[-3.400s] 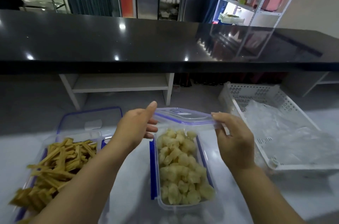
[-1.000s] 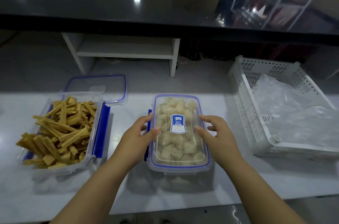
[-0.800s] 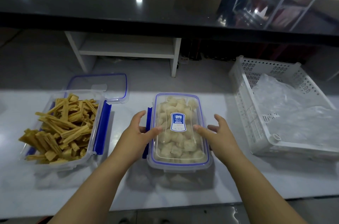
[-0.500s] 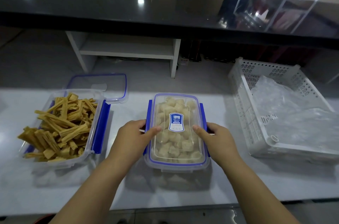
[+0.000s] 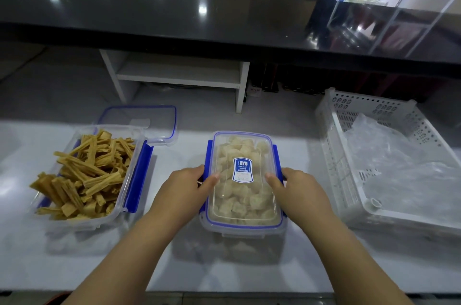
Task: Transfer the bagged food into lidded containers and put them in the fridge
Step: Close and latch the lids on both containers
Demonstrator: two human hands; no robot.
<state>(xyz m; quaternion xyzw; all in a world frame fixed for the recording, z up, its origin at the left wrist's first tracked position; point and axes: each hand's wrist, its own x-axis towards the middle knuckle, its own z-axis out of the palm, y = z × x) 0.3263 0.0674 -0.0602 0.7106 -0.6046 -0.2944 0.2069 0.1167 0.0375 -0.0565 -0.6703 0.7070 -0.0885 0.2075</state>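
A clear lidded container [image 5: 243,212] of pale food pieces sits in the middle of the white counter, its lid with a blue label on top. My left hand [image 5: 185,186] grips its left long side over the blue latch, thumb on the lid. My right hand [image 5: 298,188] grips the right long side the same way. To the left stands an open container [image 5: 87,174] heaped with tan strips, blue latch hanging down. Its loose lid [image 5: 142,121] lies flat behind it.
A white perforated basket [image 5: 334,155] holding crumpled clear plastic bags [image 5: 399,167] stands on the right. A dark raised counter ledge [image 5: 174,20] runs across the back, with a white shelf unit [image 5: 179,75] below it.
The lid went from held above the container to resting on it. Both hands moved from pressing its top to the long sides, closing over the blue latches.
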